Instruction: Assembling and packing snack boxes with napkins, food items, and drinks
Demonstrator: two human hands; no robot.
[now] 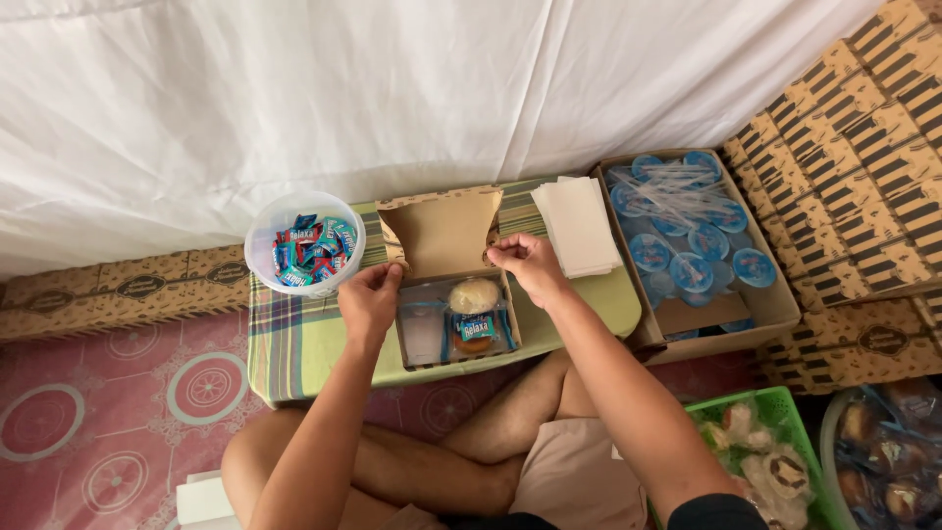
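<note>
The person sits cross-legged at a low tabletop covered in a green plaid cloth, both hands on an open brown cardboard snack box. The left hand pinches the box's left wall near the lid hinge, its grip clenched on the cardboard edge; the right hand pinches the right side flap by the raised lid in the same way. Between the two grips, inside the box, lie a round pale bun, a wrapped snack with a candy on top and a sealed water cup. Just outside the left grip stands a clear tub of blue wrapped candies. Just beyond the right grip lies a stack of white paper sheets, and farther out a carton of sealed water cups with straws.
</note>
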